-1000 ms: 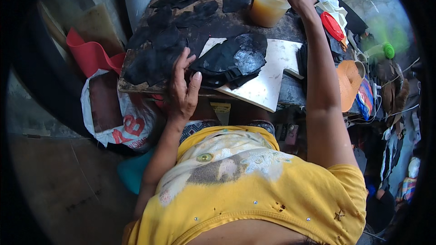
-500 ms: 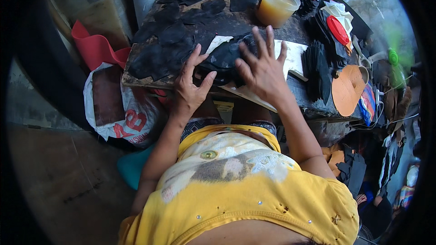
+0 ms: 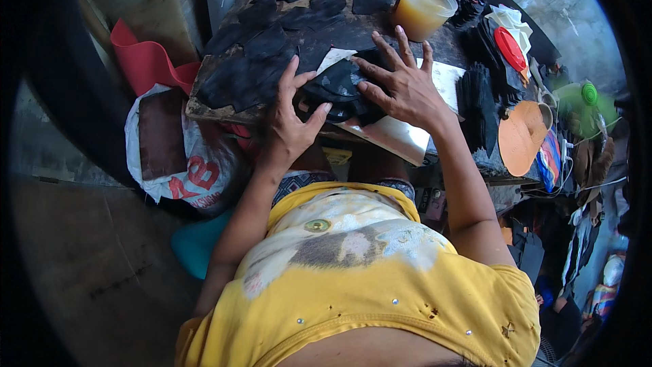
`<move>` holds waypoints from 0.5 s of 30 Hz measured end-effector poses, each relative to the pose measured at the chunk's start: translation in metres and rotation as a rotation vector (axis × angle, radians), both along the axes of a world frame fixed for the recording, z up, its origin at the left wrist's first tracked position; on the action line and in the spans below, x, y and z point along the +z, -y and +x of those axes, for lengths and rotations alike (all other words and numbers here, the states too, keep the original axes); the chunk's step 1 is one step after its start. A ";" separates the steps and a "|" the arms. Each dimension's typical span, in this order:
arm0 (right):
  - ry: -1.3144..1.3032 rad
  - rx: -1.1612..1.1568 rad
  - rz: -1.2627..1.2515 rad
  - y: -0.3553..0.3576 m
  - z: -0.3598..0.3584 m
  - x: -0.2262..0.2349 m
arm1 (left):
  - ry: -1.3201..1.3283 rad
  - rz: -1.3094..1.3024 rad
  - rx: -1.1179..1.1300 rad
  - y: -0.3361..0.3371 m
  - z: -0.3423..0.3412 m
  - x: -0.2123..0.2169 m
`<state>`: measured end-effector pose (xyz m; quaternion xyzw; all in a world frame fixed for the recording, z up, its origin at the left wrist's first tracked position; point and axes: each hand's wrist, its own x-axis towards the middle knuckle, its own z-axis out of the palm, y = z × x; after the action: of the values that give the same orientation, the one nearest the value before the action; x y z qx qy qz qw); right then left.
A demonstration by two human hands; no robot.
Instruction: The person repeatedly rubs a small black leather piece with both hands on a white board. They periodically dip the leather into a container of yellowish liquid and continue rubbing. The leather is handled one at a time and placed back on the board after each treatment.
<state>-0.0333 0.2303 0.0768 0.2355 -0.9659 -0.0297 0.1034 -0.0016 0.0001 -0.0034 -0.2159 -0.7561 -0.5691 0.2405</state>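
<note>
A white plastic bag with red print lies on the floor, left of the left hand and lower, holding a brown flat board

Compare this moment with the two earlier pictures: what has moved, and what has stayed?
The right hand left the tub of amber liquid and came back to press flat on the black piece. The left hand stayed on that piece; the tub stayed on the table.
</note>
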 end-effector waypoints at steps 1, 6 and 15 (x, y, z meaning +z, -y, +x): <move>-0.011 0.009 0.013 0.002 0.001 0.000 | -0.012 -0.009 -0.006 0.001 0.000 0.000; -0.043 0.119 -0.002 0.012 0.008 -0.007 | 0.049 0.034 -0.073 0.003 -0.001 0.000; 0.000 0.278 -0.154 0.028 0.018 -0.007 | 0.047 0.106 -0.035 -0.001 -0.001 0.000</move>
<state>-0.0152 0.2024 0.0698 0.3582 -0.9235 0.0593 0.1243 -0.0028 0.0008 -0.0036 -0.2027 -0.7263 -0.6176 0.2236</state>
